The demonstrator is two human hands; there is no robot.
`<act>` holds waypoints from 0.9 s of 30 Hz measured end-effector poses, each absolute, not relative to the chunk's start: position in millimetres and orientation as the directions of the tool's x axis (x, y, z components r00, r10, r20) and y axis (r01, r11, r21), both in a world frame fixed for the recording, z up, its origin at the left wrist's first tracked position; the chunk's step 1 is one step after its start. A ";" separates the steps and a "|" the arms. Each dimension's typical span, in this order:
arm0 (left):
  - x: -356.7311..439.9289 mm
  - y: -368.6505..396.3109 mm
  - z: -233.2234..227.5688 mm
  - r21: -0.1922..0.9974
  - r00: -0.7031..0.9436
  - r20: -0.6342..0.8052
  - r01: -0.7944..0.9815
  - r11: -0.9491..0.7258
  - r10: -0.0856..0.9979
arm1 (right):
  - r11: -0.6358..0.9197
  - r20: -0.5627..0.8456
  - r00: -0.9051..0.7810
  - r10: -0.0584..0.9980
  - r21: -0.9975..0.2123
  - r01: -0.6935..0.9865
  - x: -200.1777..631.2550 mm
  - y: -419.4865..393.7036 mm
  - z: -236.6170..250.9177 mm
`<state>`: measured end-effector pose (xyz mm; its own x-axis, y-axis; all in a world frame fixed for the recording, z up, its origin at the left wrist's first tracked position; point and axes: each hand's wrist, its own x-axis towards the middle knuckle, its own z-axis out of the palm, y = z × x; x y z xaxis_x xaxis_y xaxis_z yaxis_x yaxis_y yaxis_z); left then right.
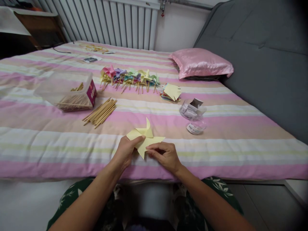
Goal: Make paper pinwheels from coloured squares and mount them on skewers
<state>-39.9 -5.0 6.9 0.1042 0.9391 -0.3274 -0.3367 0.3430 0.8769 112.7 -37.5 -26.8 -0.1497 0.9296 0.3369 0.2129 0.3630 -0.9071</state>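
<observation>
Over the near edge of the bed I hold a pale yellow paper pinwheel [144, 141], partly folded, with some corners curled to its middle. My left hand [126, 149] grips its left side, the thumb pressing on the centre. At the lower right, my right hand [166, 155] pinches the paper's edge between thumb and fingers. Beyond my left hand lies a bundle of wooden sticks [101, 112]. Finished pinwheels on sticks [131, 76] in several colours lie in a row farther back. A stack of cut paper squares [171, 92] sits to their right.
A clear plastic tub [64, 86] with sticks inside stands at the left. Small clear containers [195, 128] and an opened package [192, 109] are on the right. A pink pillow [202, 62] rests by the grey headboard [264, 57]. The striped bed's front edge [154, 173] is near my knees.
</observation>
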 end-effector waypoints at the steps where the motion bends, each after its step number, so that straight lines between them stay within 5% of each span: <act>1: -39.8 -5.0 6.3 0.878 0.106 -0.326 -0.334 0.342 0.940 | 0.342 0.319 -0.140 0.937 -0.921 0.187 112.2 -37.4 -26.8; 6: -38.2 -4.9 3.1 0.886 0.087 -0.329 -0.318 0.339 0.940 | 0.240 0.233 -0.105 0.967 -0.969 0.055 109.7 -37.2 -29.4; 16: -36.3 -7.4 0.4 0.900 0.096 -0.302 -0.299 0.317 0.948 | 0.262 0.274 0.022 0.961 -0.936 0.235 110.8 -33.1 -28.6; 27: -33.7 -6.9 -6.6 0.948 0.075 -0.265 -0.163 0.274 0.961 | 0.216 0.251 0.118 0.961 -0.945 0.246 111.0 -32.9 -27.8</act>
